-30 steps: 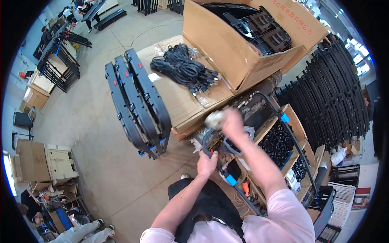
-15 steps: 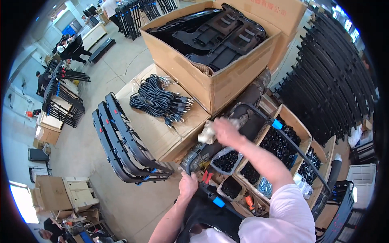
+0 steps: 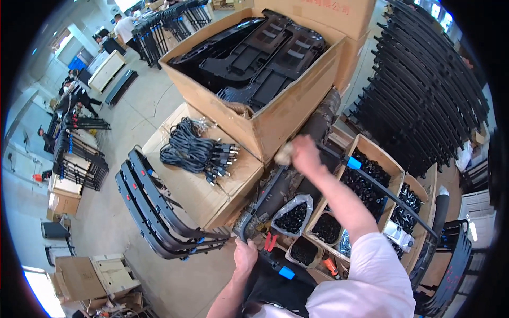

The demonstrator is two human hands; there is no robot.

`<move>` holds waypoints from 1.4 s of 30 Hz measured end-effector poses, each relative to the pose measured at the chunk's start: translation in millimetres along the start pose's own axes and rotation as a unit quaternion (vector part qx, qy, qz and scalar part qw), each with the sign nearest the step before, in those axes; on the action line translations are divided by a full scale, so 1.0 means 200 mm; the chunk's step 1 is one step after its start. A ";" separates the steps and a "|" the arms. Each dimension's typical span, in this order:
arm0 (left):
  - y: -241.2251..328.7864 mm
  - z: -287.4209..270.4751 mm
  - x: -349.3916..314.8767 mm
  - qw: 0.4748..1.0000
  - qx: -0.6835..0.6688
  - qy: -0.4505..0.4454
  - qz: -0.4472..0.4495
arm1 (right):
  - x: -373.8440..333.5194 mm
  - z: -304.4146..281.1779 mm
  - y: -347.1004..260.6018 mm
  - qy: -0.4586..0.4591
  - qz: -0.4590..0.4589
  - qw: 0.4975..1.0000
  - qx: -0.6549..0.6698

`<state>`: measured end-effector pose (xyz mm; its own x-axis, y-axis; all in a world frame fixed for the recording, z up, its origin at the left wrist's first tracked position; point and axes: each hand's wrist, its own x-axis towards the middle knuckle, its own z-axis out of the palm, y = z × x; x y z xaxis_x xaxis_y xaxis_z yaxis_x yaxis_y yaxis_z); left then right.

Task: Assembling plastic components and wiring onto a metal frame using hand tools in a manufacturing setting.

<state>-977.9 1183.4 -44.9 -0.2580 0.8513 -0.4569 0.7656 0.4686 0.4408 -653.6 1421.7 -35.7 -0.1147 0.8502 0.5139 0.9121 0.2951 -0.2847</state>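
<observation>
My left hand (image 3: 245, 255) is wrapped round the bent near-left corner of a black tubular frame (image 3: 392, 197) with blue clips on its arms. Closed on a bunched off-white cloth (image 3: 283, 155), my right hand (image 3: 307, 153) presses at the frame's far bar, next to the large carton. Motion blurs the right fingers a little. The cloth and hand cover part of the bar. Under the frame lies a dark padded roll (image 3: 330, 110). Red-handled pliers (image 3: 270, 242) lie close to my left hand.
A carton (image 3: 301, 117) of black plastic panels stands ahead. Bundled black cables (image 3: 196, 151) rest on a lower box (image 3: 185, 193), with curved black frames (image 3: 159, 209) leaning beside it. Bins of small black parts (image 3: 366, 180) sit right, below stacked black frames (image 3: 419, 95). People work far left.
My right hand and the cloth have moved a little right and farther away along the bar. My left hand keeps its grip on the corner. The whole view has shifted slightly.
</observation>
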 end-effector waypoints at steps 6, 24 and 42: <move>-0.02 0.04 -0.02 1.000 0.001 -0.015 0.004 | 0.13 -0.13 0.40 0.000 0.073 0.996 -0.057; -0.04 0.08 0.02 0.999 0.012 0.022 0.025 | -0.12 -0.30 0.47 -0.215 0.010 0.945 -0.245; -0.04 0.01 0.01 0.999 0.029 -0.002 -0.026 | -0.22 -0.14 -0.07 -0.008 0.033 0.998 -0.050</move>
<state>-982.4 1181.2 -50.7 -0.2956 0.8254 -0.4810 0.7840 0.4973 0.3716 -650.6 1368.0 -32.5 -0.0588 0.8730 0.4841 0.9524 0.1944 -0.2349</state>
